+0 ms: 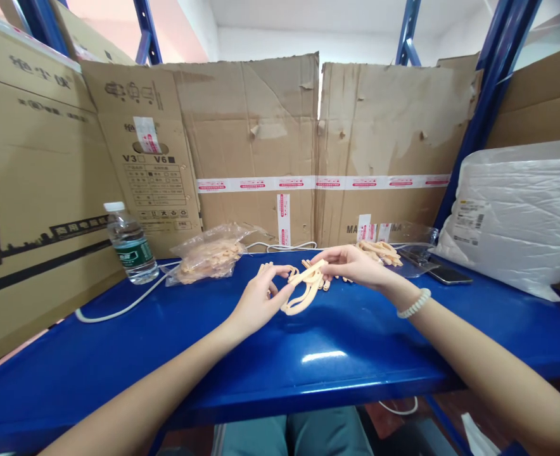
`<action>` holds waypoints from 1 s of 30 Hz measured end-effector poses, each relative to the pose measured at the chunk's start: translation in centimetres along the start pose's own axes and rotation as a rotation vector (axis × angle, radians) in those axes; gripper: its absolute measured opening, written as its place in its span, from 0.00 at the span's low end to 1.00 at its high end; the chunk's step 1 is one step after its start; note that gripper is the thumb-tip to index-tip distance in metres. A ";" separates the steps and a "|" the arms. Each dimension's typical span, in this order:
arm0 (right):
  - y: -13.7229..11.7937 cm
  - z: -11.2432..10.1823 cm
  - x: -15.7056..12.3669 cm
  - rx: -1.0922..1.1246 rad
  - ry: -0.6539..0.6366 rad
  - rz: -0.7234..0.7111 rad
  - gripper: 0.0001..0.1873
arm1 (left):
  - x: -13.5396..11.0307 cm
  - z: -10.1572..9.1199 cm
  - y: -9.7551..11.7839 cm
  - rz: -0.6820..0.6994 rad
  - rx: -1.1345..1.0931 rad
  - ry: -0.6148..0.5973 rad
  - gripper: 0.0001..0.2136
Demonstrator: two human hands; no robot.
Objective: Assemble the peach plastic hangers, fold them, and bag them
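looped cream strap (309, 273) is pinched by both left hand (255, 299) and right hand (353, 263), fingertips clamped on it, probably so one stretch is held straight between them

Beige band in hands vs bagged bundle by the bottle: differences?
Left hand and right hand hold the beige band; the bagged bundle rests on the table. The band is bare; the bundle is in clear plastic. The band shows open loops; the bundle is a bulkier heap. Both are beige.
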State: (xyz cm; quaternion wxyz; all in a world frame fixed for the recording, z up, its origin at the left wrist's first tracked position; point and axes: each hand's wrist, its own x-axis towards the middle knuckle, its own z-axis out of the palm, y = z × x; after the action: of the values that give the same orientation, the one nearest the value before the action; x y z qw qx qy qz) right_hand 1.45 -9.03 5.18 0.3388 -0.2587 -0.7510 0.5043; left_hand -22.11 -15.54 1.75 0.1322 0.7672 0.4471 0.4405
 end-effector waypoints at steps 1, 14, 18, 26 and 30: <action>0.1 0.6 -0.2 -0.019 -0.006 -0.020 0.17 | -0.1 0.1 0.0 -0.015 -0.013 -0.048 0.13; 2.8 2.5 -0.1 0.119 0.010 0.056 0.17 | -0.2 0.4 -0.5 -0.031 -0.179 -0.006 0.13; 2.3 2.9 -0.2 0.084 0.058 0.071 0.16 | 0.0 0.1 -0.4 -0.004 -0.132 0.076 0.12; 2.5 2.1 0.0 0.247 0.229 0.104 0.13 | 0.4 -0.7 -0.6 -0.031 -0.051 0.161 0.10; 2.7 1.9 0.1 0.296 0.248 0.062 0.15 | 0.5 -0.7 -1.4 -0.077 -0.085 0.196 0.09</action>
State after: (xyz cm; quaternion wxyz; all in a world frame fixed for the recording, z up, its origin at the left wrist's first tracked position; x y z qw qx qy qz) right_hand 0.04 -9.10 2.18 0.4473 -0.2890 -0.6128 0.5839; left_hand -23.32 -14.50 1.60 0.1374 0.6964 0.4679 0.5266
